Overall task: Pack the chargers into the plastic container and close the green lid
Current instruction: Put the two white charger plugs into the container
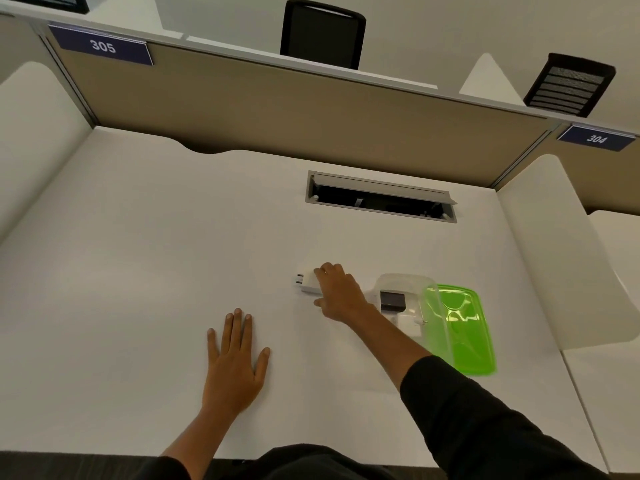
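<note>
Hands over a white desk, one at a white charger beside an open container.

Head view: right hand [337,294] reaches forward, fingers curled over the top of a white charger [307,283] lying on the desk [138,271], thumb at its near side; its prongs point left. Whether the charger is lifted or resting cannot be told. Left hand [235,358] lies flat on the desk, palm down, fingers spread, holding nothing. Just right of the right hand sits the clear plastic container [398,282], with a black charger [392,301] and another white charger [407,323] inside. Green lid [460,327] stands open, attached along the container's right edge and tilted away to the right.
</note>
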